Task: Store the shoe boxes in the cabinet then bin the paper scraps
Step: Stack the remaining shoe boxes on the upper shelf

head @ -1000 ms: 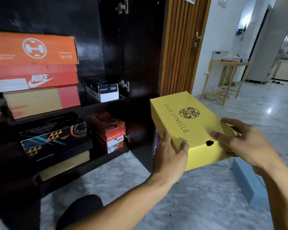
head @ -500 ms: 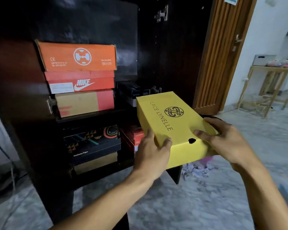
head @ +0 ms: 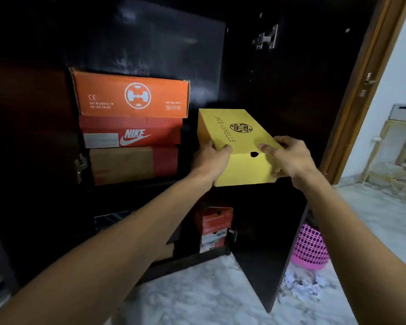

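Both hands carry the yellow cardboard shoe box with the black emblem on its lid, its far end already pointing into the dark wooden cabinet on the upper shelf level. The left hand has its grip closed around the box's near left corner, thumb over the lid edge; the right hand has its grip wrapped around the near right corner, fingers lying on top. At nine o'clock from the box stands a stack of three: an orange cardboard box, a red swoosh-marked box beneath it, and a tan-and-red box at the bottom. To do this well, I would judge the box should be kept level and square to the shelf, slid straight back without clipping the stack, and let go only once its base is fully supported. Below, at six o'clock, sit small red boxes. At four o'clock, beyond the open cabinet door, a pink plastic basket stands on the marble floor beside white paper scraps, not yet binned.
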